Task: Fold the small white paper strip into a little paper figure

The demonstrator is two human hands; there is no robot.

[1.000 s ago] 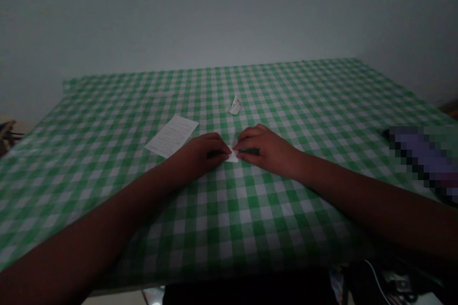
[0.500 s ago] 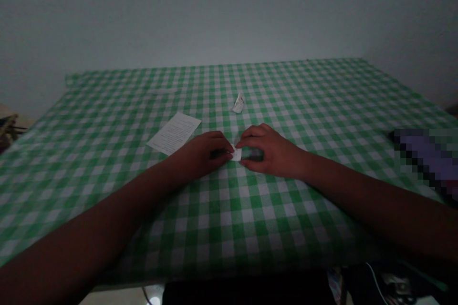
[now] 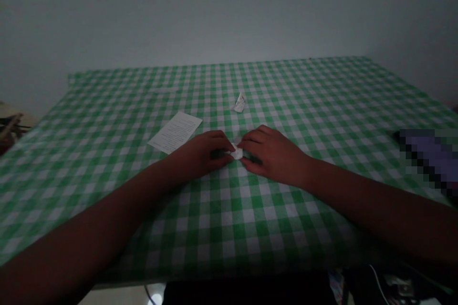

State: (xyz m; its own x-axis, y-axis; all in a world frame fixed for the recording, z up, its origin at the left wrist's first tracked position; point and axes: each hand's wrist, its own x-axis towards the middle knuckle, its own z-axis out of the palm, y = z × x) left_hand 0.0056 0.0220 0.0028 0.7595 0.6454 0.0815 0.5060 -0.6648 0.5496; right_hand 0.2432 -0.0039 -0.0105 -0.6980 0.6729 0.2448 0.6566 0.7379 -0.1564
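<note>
Left hand pinches 1 small white paper; right hand curls beside it (can't tell if gripping).

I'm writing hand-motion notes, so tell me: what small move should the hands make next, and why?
I'd probably bring the right hand's thumb and forefinger together at the right edge of the small white paper: they stand apart there, while the left hand's fingertips overlap its left side. Whether the right fingers already touch it is unclear.
</note>
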